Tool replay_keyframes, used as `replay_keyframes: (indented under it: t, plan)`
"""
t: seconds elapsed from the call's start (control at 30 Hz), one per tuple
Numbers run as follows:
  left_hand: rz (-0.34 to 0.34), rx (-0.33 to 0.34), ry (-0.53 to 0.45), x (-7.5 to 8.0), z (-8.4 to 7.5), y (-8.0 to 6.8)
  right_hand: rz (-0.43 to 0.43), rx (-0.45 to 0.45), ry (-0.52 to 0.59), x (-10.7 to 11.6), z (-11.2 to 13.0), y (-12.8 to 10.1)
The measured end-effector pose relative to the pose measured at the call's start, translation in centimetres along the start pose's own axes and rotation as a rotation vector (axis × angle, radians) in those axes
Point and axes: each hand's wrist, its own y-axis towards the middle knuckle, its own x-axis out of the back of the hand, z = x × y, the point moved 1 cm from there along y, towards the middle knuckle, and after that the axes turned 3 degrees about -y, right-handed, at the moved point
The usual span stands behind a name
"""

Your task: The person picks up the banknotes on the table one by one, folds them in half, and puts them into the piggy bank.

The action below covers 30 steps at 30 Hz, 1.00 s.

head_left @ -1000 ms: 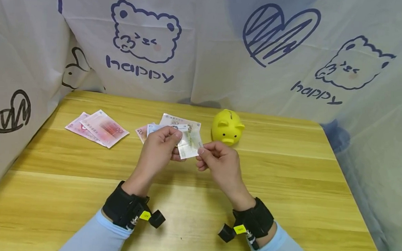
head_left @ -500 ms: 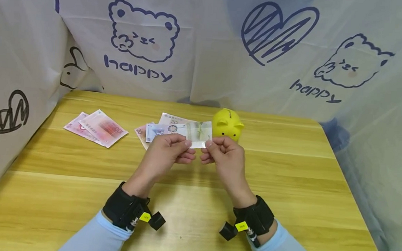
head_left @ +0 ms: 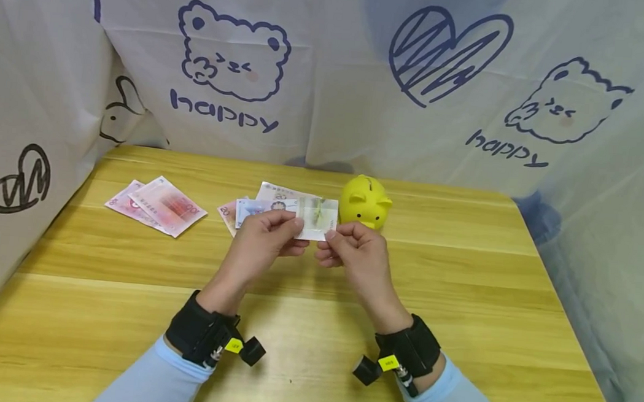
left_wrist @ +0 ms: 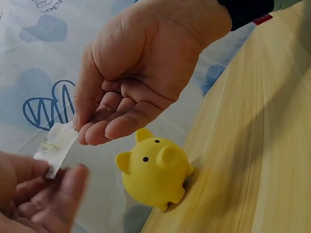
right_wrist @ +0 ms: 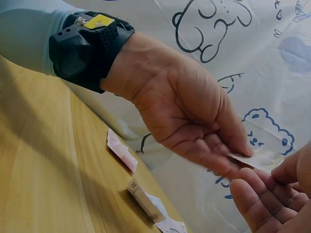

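A: We see the folded banknote [head_left: 316,218] has come down a touch since half a second ago, and both hands have drawn in closer together; a second back it hung lower and tilted between them.

B: Agreed; now it stands nearly level, held in the air above the wooden table [head_left: 461,283], just in front of the yellow piggy bank [head_left: 363,210]; it touches neither of them.

A: We have the left hand [head_left: 264,237] pinching the note's left edge, thumb over fingers; the right hand [head_left: 352,252] pinches the right lower corner the same way; both are clamped on that one note.

B: The left wrist view backs us up; there the right hand's fingertips [left_wrist: 90,138] close on the pale paper [left_wrist: 56,148], with the pig [left_wrist: 153,172] sitting just below.

A: So we judge the note is being squared up, narrowed for the pig's slot; the slot on its back shows clearly only in the head view.

B: We'd call that midway; folded, gripped, not yet at the slot.

A: Behind the hands we spot loose notes [head_left: 269,201] on the table; farther left lies a pink pair [head_left: 158,206], well apart from the pig.

B: And the printed cloth [head_left: 231,60] hangs round the back.
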Motion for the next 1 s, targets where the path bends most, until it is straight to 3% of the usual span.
replay_keyframes:
  t: [0.17,0.37,0.67,1.0]
  plan:
    - [-0.024,-0.005,0.003,0.18,-0.18,-0.04,0.037,-0.014,-0.030,0.13,-0.03,0.17]
    - [0.027,0.032,-0.033,0.20,-0.37,-0.05,-0.004,0.038,-0.007,0.68,0.12,0.35]
    - [0.089,0.035,-0.195,0.36,-0.52,-0.15,0.018,0.069,0.071,0.73,0.14,0.19]
    - [0.106,0.021,-0.248,0.18,-0.62,-0.17,-0.001,0.179,0.024,0.61,0.07,-0.11]
